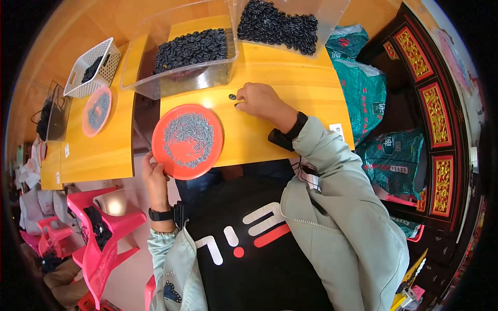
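Observation:
My left hand [157, 175] grips the near left rim of a round red plate [180, 154], thumb over the edge. Small silvery screw-like pins [199, 127] lie in a ring on that plate, which rests at the front of the yellow table. Farther right, my right hand [259, 101] is closed low over the tabletop, its fingertips pinched on a small dark piece. Just beside these fingertips is a small black oval piece [232, 97]. The exact shape of the pinched piece is too small to make out.
A clear bin [179, 83] of black pieces stands behind the plate, with a second clear bin [322, 20] to its right. Left are a white basket [106, 62] and a pink plate [86, 116] of pins. Green bags [371, 83] flank the yellow table [306, 78]. A pink stool [98, 254] stands lower left.

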The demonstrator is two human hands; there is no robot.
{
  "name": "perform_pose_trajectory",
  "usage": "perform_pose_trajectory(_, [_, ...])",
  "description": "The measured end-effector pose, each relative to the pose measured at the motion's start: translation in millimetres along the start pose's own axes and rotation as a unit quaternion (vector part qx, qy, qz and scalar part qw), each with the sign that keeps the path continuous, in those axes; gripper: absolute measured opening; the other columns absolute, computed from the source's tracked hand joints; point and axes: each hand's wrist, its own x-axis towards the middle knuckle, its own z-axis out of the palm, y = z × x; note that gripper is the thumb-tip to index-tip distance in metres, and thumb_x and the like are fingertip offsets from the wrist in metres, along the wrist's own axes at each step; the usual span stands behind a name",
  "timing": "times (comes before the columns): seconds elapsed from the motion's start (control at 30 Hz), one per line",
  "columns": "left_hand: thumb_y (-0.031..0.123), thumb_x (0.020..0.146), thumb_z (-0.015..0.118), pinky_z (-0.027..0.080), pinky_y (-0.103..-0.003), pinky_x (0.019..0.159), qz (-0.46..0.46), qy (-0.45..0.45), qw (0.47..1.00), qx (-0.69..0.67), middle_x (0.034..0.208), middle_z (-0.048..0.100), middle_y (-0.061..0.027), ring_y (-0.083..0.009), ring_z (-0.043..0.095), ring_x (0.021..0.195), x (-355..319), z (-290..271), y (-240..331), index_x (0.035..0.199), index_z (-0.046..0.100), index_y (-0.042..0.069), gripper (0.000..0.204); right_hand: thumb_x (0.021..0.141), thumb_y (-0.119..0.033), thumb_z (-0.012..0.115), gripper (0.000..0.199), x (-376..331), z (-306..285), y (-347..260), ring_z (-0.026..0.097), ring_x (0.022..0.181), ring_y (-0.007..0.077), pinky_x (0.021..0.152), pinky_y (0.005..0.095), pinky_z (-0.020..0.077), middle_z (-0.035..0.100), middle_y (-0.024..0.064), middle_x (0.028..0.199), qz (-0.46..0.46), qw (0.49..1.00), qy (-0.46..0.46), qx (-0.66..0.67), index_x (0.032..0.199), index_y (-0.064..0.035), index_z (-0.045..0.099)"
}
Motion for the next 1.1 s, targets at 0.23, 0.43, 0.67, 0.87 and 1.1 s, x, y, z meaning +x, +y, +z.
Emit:
perform_pose_trajectory(0.23, [0.004, 0.082, 0.044, 0.034, -0.021, 0.041, -0.033, 0.012, 0.998, -0.047, 0.067, 0.053, -0.0036, -0.0084, 0.045, 0.048, -3, 3, 8, 0.119, 0.043, 0.0, 0.038, 0.074, -0.016, 0.057, 0.013, 5, 15, -2, 0.06, 0.076, 0.0349, 0.068, 0.0446, 0.0474, 0.061, 0.0166, 0.079, -0.014, 1.0, 0.02, -0.01, 0.078, -0.0051, 0.064])
perform_pose_trajectory(0.43, [0.009, 0.083, 0.048, 0.036, -0.021, 0.049, 0.041, 0.045, 0.998, 0.011, 0.069, 0.053, -0.0028, -0.008, 0.046, 0.054, -3, 6, 4, 0.117, 0.045, 0.002, 0.034, 0.076, -0.014, 0.056, 0.014, 1, 16, 2, 0.06, 0.075, 0.0343, 0.066, 0.0428, 0.0483, 0.061, 0.018, 0.081, -0.058, 0.991, 0.04, -0.112, 0.077, -0.0016, 0.062])
perform_pose_trajectory(0.67, [0.013, 0.089, 0.049, 0.036, -0.02, 0.056, 0.05, -0.083, 0.991, -0.088, 0.071, 0.049, 0.003, -0.0056, 0.045, 0.062, -31, 13, 73, 0.097, 0.058, 0.006, 0.014, 0.085, -0.021, 0.06, 0.02, 1, -11, -46, 0.056, 0.066, 0.01, 0.059, 0.025, 0.0449, 0.061, 0.0014, 0.074, 0.034, 0.869, -0.122, 0.478, 0.089, -0.0012, 0.063])
perform_pose_trajectory(0.87, [0.015, 0.091, 0.048, 0.037, -0.02, 0.054, 0.054, -0.22, 0.968, -0.106, 0.071, 0.052, 0.0022, -0.0056, 0.047, 0.06, -33, 40, 87, 0.096, 0.057, 0.006, 0.014, 0.085, -0.02, 0.062, 0.017, -2, -12, -106, 0.054, 0.065, 0.0051, 0.059, 0.0192, 0.0426, 0.061, -0.0006, 0.075, 0.058, 0.786, -0.206, 0.58, 0.087, -0.0033, 0.064])
perform_pose_trajectory(1.1, [0.015, 0.091, 0.047, 0.037, -0.019, 0.05, -0.013, -0.21, 0.962, -0.175, 0.066, 0.051, 0.0005, -0.0071, 0.047, 0.053, -31, 35, 74, 0.085, 0.052, 0.006, 0.012, 0.083, -0.014, 0.061, 0.015, -4, 14, -128, 0.054, 0.066, 0.0068, 0.061, 0.0217, 0.0449, 0.061, 0.0015, 0.074, -0.002, 0.774, -0.149, 0.616, 0.084, 0.0009, 0.063])
